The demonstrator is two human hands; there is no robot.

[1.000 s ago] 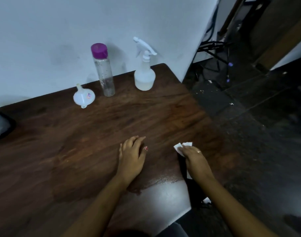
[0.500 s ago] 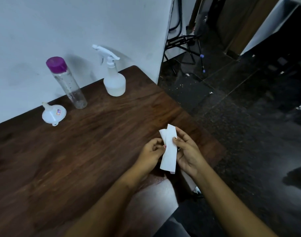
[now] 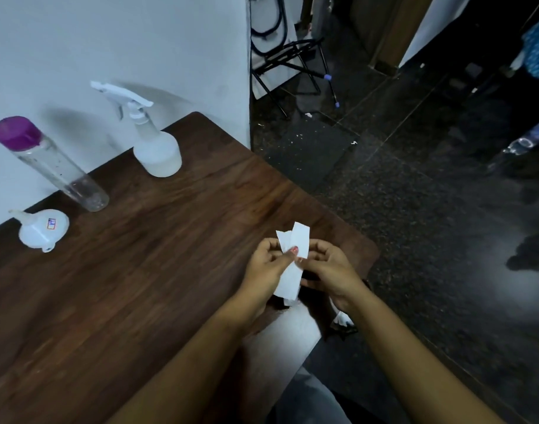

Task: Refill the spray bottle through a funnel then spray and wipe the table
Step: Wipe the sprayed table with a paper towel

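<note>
While both hands are meeting over the right near corner of the table, the person is holding a folded white paper upright between them. Left hand is pinching the strip from the left, thumb lying across the front, red-painted nail showing. Right hand is gripping the right edge, fingers curling behind, thumb pressing on the front. Hands are sitting close together, thumbs nearly touching on the paper. Paper is hanging above the tabletop, not resting on it. Its top is splitting into two offset layers, and its lower end is dropping between the wrists.

Spray bottle is standing upright at the far edge, close to the wall, with its head fitted on and its nozzle pointing left. Its body is showing cloudy white, so I cannot tell the fill level. Clear bottle is standing to its left, purple cap on, looking tilted in this wide view. Funnel is lying on its side just left of that bottle's base, spout pointing left, a small sticker showing on the bowl. All three are sitting well apart from the hands.

Dark speckled floor is showing right of the table. Black metal frame is standing beyond the wall's corner.
</note>
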